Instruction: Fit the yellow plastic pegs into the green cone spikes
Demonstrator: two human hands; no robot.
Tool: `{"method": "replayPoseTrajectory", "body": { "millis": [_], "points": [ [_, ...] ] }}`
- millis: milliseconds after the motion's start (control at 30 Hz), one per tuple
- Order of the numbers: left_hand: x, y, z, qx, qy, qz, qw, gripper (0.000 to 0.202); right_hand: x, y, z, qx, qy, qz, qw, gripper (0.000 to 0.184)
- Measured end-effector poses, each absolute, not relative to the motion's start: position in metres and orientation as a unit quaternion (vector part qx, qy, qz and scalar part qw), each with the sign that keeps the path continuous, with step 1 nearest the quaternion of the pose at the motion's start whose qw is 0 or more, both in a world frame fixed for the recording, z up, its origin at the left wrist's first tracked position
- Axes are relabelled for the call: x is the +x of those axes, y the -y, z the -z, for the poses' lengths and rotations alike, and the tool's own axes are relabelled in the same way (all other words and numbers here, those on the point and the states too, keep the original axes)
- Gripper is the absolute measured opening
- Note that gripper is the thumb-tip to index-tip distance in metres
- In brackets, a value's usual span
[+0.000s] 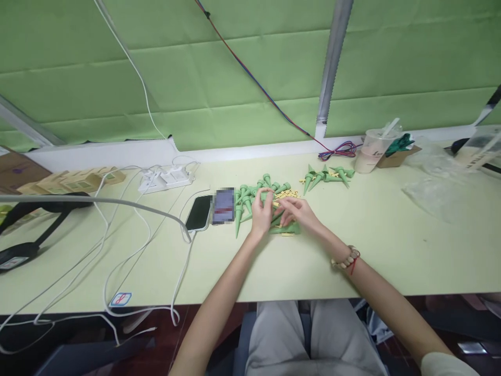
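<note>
My left hand (261,211) and my right hand (296,211) meet over a heap of green cone-shaped plastic spikes (250,197) in the middle of the pale table (313,261). The left hand's fingers are curled around one green spike (277,218), and the right hand pinches at the same spot, fingers closed. Small yellow pieces (287,194) lie scattered just behind the hands. A second, smaller group of green spikes (326,176) lies farther back to the right. A beaded bracelet (346,258) is on my right wrist.
A phone (199,212) on a white cable and a second phone (223,206) lie left of the heap. A white power strip (166,177), boxes (70,181), a black stand (23,230), a plastic cup (371,149) and clear bags (434,188) ring the table.
</note>
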State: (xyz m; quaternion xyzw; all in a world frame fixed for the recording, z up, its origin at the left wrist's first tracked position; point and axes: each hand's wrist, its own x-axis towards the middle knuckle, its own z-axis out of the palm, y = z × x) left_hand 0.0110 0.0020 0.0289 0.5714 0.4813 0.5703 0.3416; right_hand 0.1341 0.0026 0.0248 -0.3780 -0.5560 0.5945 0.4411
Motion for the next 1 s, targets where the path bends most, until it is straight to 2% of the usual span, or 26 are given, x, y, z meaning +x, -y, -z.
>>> {"method": "replayPoseTrajectory", "body": {
  "millis": [100, 233, 400, 567, 667, 833, 1000],
  "points": [
    [0.011, -0.002, -0.03, 0.57, -0.439, -0.563, 0.406, 0.039, 0.136, -0.005, -0.025, -0.337, 0.489, -0.699, 0.397, 0.035],
    [0.011, 0.003, -0.033, 0.609, -0.424, -0.521, 0.422, 0.04, 0.14, -0.006, -0.021, -0.279, 0.445, -0.777, 0.346, 0.03],
    [0.009, 0.005, -0.036, 0.647, -0.458, -0.463, 0.396, 0.043, 0.14, -0.007, -0.02, -0.286, 0.423, -0.787, 0.347, 0.021],
    [0.006, 0.001, -0.033, 0.681, -0.48, -0.444, 0.33, 0.042, 0.135, -0.004, -0.02, -0.305, 0.411, -0.772, 0.376, 0.024],
    [0.004, -0.001, -0.031, 0.698, -0.483, -0.442, 0.291, 0.036, 0.133, -0.003, -0.02, -0.33, 0.434, -0.731, 0.41, 0.025],
    [0.004, -0.002, -0.03, 0.713, -0.51, -0.419, 0.234, 0.032, 0.133, -0.005, -0.018, -0.41, 0.514, -0.597, 0.461, 0.022],
    [0.01, 0.0, -0.028, 0.688, -0.562, -0.4, 0.225, 0.032, 0.136, -0.005, -0.009, -0.42, 0.652, -0.39, 0.497, 0.015]
  ]
}}
